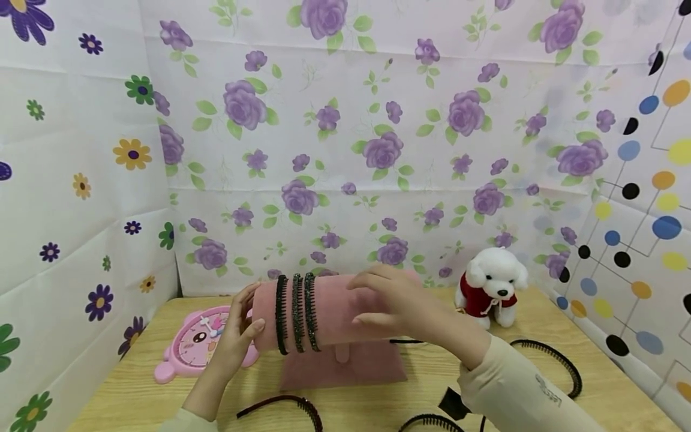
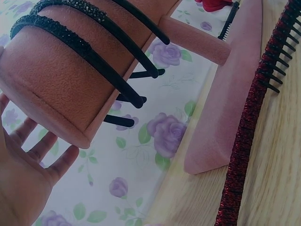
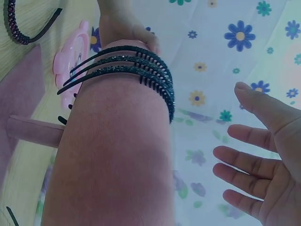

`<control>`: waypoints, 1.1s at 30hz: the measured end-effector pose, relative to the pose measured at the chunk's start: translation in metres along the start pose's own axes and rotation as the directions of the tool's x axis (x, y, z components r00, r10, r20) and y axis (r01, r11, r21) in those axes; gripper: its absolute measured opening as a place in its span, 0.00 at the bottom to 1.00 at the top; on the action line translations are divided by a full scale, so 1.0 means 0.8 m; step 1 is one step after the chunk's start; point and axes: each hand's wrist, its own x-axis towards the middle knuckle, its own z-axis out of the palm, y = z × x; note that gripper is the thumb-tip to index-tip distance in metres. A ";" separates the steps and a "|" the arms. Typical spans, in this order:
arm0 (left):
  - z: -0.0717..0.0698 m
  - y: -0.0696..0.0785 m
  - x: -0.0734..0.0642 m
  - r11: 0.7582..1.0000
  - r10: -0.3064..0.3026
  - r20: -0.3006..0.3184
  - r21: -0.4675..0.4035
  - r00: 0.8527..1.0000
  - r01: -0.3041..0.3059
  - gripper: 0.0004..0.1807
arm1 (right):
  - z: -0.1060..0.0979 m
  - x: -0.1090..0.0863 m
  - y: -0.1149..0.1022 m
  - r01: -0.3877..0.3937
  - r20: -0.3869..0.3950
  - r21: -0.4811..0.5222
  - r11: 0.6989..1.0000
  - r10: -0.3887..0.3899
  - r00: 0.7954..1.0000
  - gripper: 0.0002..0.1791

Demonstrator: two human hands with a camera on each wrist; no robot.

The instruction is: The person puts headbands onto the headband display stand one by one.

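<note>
A pink velvety headband stand (image 1: 337, 312) has a padded cylinder on a post. Three dark glittery toothed headbands (image 1: 312, 312) sit side by side near its left end. My left hand (image 1: 240, 327) rests against that end, its thumb in front; the left wrist view shows the fingers (image 2: 63, 162) fairly straight and spread at the cylinder's edge. Over the right part of the cylinder is my right hand (image 1: 391, 300). In the right wrist view this hand (image 3: 268, 165) is apart from the stand, fingers extended, holding nothing.
A dark red headband (image 1: 291, 401) lies at the front of the wooden table, with black headbands (image 1: 561, 354) at the right and front. A pink clock (image 1: 202, 339) lies left. A white toy dog (image 1: 492, 288) sits back right. A black tag (image 1: 453, 404) is near the right sleeve.
</note>
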 end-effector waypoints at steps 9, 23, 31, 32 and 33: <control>-0.002 -0.001 -0.001 1.000 0.006 -0.001 0.005 1.000 -0.006 0.33 | -0.018 -0.049 0.000 -0.072 -0.044 0.084 0.994 0.076 0.996 0.20; 0.001 0.000 0.003 1.000 0.000 0.003 -0.013 1.000 0.000 0.33 | -0.016 -0.130 0.028 -0.128 -0.040 0.170 0.977 0.136 0.990 0.16; 0.001 0.001 0.002 1.000 -0.004 0.013 -0.016 1.000 0.004 0.33 | 0.001 -0.171 0.047 -0.202 0.008 0.233 0.951 0.206 0.978 0.14; 0.000 0.001 0.002 1.000 -0.001 0.012 -0.019 1.000 0.001 0.33 | 0.004 -0.174 0.049 -0.201 0.012 0.240 0.950 0.204 0.979 0.14; 0.000 0.002 0.002 1.000 -0.001 0.010 -0.023 1.000 0.001 0.33 | 0.008 -0.177 0.052 -0.195 0.014 0.250 0.949 0.198 0.980 0.14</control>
